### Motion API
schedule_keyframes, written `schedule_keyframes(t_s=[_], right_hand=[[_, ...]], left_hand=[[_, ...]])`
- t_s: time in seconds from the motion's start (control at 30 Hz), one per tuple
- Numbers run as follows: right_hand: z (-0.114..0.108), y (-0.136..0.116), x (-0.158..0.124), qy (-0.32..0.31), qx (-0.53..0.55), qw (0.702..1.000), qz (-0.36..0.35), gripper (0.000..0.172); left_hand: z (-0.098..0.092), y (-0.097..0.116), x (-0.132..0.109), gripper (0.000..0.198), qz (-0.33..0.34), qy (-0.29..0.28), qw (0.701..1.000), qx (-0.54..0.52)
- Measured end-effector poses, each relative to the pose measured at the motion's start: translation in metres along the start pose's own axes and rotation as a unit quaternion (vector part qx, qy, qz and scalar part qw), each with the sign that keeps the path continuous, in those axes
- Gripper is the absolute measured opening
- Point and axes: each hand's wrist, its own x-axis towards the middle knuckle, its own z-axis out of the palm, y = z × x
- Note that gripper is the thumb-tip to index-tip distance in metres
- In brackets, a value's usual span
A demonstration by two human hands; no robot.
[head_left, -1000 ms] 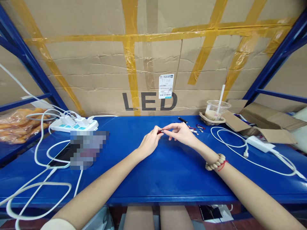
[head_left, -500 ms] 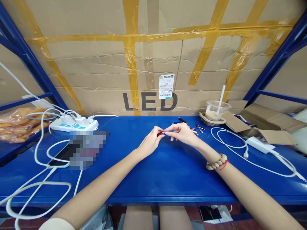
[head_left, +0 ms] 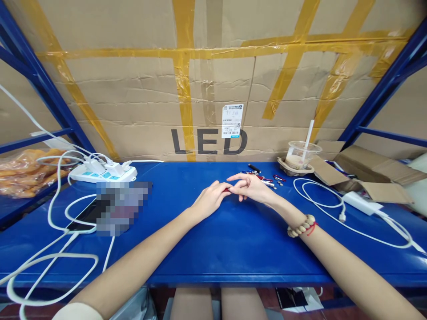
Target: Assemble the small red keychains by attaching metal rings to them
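A small, shiny red tube (head_left: 227,190) shows between my two hands over the blue tabletop; its exact kind is too small to tell. My left hand (head_left: 211,200) is closed around it, covering most of its length. At the tube's right end, the thumb and curled fingers of my right hand (head_left: 251,187) are closed, while its index finger sticks out above. Just behind my right hand lie several small red, blue and silver tube-like pieces (head_left: 267,180), partly hidden by it. A short black cylinder (head_left: 254,168) rests at the back of them.
A drink cup with straw (head_left: 302,155) stands in a carton holder (head_left: 293,168), beside an open cardboard box (head_left: 373,171). White cables and an adapter (head_left: 362,201) lie right. On the left are a power strip (head_left: 105,173), a phone (head_left: 85,218) and looped cables. A big carton (head_left: 140,111) stands behind.
The tube's silvery end, visible before, is now covered by my right fingers. My right index finger has lifted and straightened, and both hands have shifted slightly down.
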Motion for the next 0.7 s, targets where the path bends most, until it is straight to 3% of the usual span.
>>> schedule_keyframes(t_s=[0.27,0.7], right_hand=[[0.0025,-0.0033,0.0012,0.013,-0.046,0.999,-0.020,0.041],[-0.0064,0.0001,0.0020,0.030,-0.098,0.990,-0.098,0.032]], left_hand=[[0.0026,-0.0002,0.0013,0.017,-0.043,0.019,0.999,0.015],[0.0001,0.0030,0.0028,0.020,-0.074,-0.003,0.997,-0.016]])
